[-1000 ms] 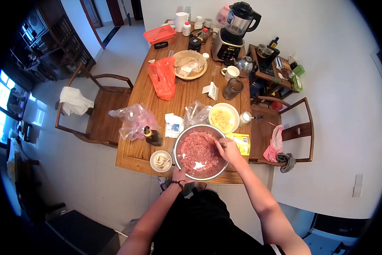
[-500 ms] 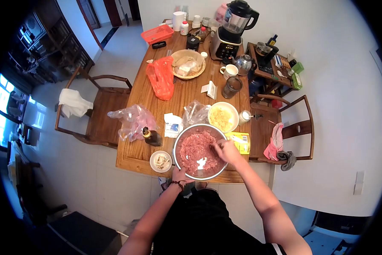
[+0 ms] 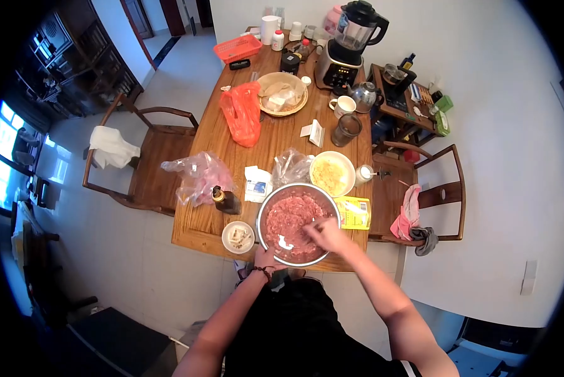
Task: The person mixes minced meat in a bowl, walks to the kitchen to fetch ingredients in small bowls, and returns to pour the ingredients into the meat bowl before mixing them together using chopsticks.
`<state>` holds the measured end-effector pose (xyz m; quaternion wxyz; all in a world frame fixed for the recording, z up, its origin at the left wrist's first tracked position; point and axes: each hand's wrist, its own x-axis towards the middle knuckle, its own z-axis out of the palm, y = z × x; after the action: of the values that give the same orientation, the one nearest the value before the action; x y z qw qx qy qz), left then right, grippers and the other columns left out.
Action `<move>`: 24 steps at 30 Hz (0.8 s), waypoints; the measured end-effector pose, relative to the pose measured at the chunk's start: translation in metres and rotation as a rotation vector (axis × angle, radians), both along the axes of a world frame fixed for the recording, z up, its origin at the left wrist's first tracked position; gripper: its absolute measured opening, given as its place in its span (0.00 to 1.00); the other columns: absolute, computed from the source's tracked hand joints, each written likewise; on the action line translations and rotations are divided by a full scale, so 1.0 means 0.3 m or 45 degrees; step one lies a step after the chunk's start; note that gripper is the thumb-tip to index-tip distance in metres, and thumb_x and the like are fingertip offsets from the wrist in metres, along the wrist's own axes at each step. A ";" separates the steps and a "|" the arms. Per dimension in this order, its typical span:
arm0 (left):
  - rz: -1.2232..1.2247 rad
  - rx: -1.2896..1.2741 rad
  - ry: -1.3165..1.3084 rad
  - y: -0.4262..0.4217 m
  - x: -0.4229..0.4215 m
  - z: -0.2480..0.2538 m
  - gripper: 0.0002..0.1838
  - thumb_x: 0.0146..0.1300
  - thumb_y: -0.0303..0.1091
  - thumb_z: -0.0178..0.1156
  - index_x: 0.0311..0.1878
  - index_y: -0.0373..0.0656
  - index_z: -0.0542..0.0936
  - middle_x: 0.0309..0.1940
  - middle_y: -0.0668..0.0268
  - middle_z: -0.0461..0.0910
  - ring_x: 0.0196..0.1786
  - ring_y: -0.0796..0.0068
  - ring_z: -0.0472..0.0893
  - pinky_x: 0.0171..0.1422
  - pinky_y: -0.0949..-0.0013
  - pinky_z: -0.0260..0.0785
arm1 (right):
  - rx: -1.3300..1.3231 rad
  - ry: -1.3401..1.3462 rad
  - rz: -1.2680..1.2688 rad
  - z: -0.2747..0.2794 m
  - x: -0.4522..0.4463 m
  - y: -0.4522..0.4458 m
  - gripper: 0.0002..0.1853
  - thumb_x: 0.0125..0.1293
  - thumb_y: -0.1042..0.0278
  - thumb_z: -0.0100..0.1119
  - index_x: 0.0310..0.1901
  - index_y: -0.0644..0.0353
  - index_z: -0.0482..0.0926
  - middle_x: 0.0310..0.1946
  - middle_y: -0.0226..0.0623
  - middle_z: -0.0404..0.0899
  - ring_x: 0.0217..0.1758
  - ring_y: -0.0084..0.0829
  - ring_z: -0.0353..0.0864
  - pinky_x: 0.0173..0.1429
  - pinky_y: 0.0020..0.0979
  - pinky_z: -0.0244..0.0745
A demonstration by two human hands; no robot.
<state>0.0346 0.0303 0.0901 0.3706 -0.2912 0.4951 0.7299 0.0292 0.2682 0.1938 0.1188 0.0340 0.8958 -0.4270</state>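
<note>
A steel mixing bowl (image 3: 338,217) stands at the table's near edge, filled with pink minced meat (image 3: 291,217). Along the bowl's lower left rim, my left hand (image 3: 267,256) is closed on the edge, a beaded bracelet at its wrist. My right hand (image 3: 326,235) reaches in over the right side, fingers curled down at the meat; whatever they grip is too blurred to make out. A bright white patch shows on the meat. Close by are a small bowl with pale pieces (image 3: 238,238), a dark bottle (image 3: 227,201), a yellow packet (image 3: 355,213) and a bowl of yellowish food (image 3: 331,174).
Behind the mixing bowl lie clear plastic bags (image 3: 200,179), a white packet (image 3: 257,184) and a red bag (image 3: 241,116). Farther back are a basket (image 3: 286,111), a blender (image 3: 351,47), a mug (image 3: 343,106) and a dark cup (image 3: 346,130). Wooden chairs (image 3: 162,154) flank the table.
My right hand has shifted left and slightly down, farther over the meat. The bright patch sits more to the left. My left hand stays on the rim.
</note>
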 end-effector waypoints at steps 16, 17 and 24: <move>0.011 0.054 0.028 0.006 -0.005 0.042 0.23 0.75 0.28 0.46 0.72 0.46 0.64 0.62 0.46 0.78 0.53 0.41 0.86 0.48 0.39 0.88 | -0.128 0.216 0.108 -0.008 0.009 -0.168 0.08 0.71 0.69 0.66 0.39 0.66 0.88 0.34 0.50 0.87 0.37 0.45 0.89 0.43 0.38 0.83; -0.041 0.051 0.057 -0.001 0.000 0.030 0.23 0.76 0.32 0.48 0.73 0.48 0.63 0.64 0.46 0.76 0.53 0.42 0.87 0.48 0.41 0.88 | -0.274 0.405 0.111 -0.054 -0.029 -0.180 0.08 0.71 0.70 0.66 0.40 0.67 0.88 0.37 0.50 0.88 0.39 0.44 0.89 0.45 0.38 0.83; 0.065 0.086 0.006 0.014 -0.006 0.050 0.24 0.76 0.32 0.51 0.72 0.48 0.64 0.62 0.48 0.78 0.50 0.43 0.88 0.46 0.41 0.89 | 0.051 0.433 -0.310 -0.044 -0.034 0.078 0.08 0.71 0.70 0.66 0.37 0.67 0.88 0.34 0.48 0.89 0.35 0.44 0.89 0.43 0.37 0.83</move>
<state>0.0328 0.0344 0.1050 0.3604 -0.2894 0.4633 0.7561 0.0190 0.2916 0.1806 -0.0875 0.0718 0.9005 -0.4199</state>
